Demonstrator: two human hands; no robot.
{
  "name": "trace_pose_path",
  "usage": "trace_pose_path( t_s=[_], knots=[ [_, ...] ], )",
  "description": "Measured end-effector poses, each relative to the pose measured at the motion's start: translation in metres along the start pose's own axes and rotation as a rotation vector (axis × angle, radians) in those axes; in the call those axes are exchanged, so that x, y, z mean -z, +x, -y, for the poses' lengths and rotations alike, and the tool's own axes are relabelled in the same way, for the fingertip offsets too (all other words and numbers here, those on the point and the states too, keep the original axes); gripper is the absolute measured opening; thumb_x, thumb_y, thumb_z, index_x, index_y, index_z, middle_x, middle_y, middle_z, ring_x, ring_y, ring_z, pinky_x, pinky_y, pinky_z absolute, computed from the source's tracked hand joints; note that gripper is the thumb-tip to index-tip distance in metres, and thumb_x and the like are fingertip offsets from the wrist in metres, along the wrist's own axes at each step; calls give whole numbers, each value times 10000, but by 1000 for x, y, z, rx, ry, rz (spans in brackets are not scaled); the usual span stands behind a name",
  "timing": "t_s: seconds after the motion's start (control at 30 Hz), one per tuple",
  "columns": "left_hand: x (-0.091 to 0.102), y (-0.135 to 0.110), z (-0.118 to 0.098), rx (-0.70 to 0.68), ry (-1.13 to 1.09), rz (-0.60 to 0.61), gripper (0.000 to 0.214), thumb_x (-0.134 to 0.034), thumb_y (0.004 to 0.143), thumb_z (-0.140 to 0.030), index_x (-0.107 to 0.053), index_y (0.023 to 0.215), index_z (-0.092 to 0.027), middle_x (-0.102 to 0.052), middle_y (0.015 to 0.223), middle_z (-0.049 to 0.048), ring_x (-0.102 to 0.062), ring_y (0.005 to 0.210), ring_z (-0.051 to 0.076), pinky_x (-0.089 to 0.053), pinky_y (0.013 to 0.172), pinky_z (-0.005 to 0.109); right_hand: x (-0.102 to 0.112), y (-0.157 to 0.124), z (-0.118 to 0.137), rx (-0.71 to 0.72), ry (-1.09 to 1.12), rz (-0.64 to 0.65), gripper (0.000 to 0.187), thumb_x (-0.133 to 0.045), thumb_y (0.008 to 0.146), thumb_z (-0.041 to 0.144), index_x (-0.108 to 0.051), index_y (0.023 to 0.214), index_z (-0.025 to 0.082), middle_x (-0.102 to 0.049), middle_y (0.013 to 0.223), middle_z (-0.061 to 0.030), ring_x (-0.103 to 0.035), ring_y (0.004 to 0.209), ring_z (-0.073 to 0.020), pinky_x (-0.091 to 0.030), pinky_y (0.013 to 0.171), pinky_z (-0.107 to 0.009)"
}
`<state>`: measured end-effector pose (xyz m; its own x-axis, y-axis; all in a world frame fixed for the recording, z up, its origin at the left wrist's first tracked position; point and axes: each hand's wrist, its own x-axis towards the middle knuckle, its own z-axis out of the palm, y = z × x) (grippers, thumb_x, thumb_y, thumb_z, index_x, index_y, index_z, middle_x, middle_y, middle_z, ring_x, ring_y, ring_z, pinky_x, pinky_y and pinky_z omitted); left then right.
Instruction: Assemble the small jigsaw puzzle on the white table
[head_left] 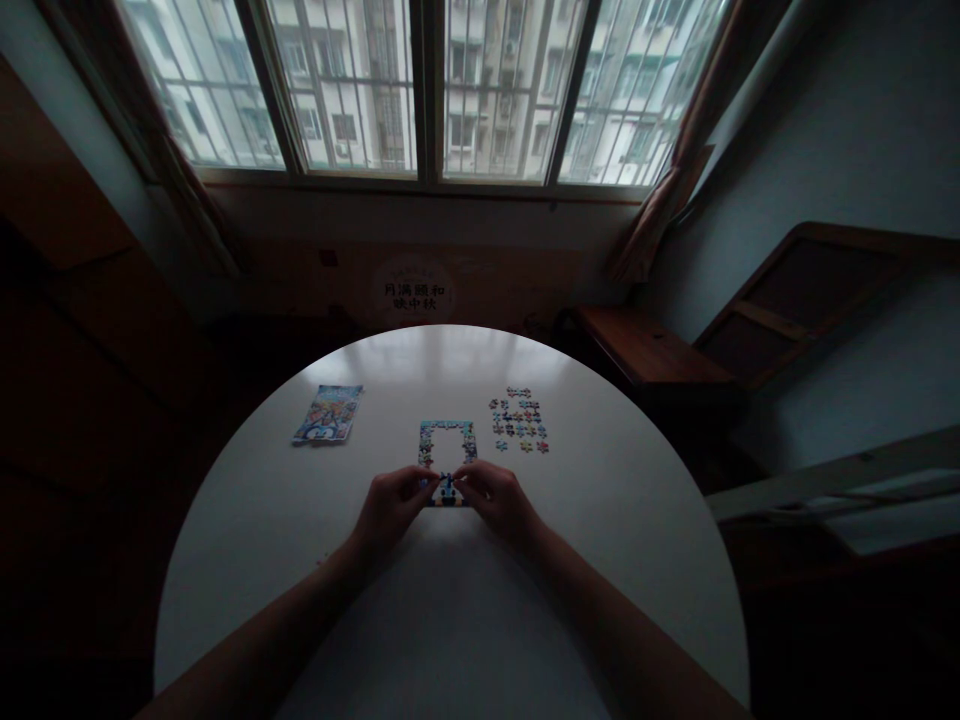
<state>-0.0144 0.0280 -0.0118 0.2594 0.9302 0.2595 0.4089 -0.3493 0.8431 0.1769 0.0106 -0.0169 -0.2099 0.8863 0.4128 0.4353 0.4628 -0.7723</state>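
A small jigsaw frame (447,440), its border joined and its middle open, lies at the centre of the round white table (300,500). My left hand (390,508) and my right hand (496,498) meet at the frame's near edge, fingers pinched together on the puzzle pieces there (448,488). Whether a loose piece sits between the fingertips is too small to tell. Several loose puzzle pieces (519,420) are spread in rows just right of the frame.
A colourful printed packet (328,414) lies on the table to the left of the frame. A wooden side table (645,350) stands beyond the table's right edge, under a barred window (427,90). Dark furniture is at the left.
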Motion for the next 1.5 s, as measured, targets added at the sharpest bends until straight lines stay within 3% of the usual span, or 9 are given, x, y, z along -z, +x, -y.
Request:
trace_pose_path(
  t_s=[1.5],
  knots=[
    [-2, 0, 6, -17, 22, 26, 281, -592, 770, -372, -706, 806, -118, -482, 499, -34, -372, 466, 70, -284, 462, 180, -1, 2, -2, 41, -27, -3, 147, -548, 845, 268, -660, 832, 174, -546, 661, -5, -472, 574, -106, -384, 572, -219]
  ],
)
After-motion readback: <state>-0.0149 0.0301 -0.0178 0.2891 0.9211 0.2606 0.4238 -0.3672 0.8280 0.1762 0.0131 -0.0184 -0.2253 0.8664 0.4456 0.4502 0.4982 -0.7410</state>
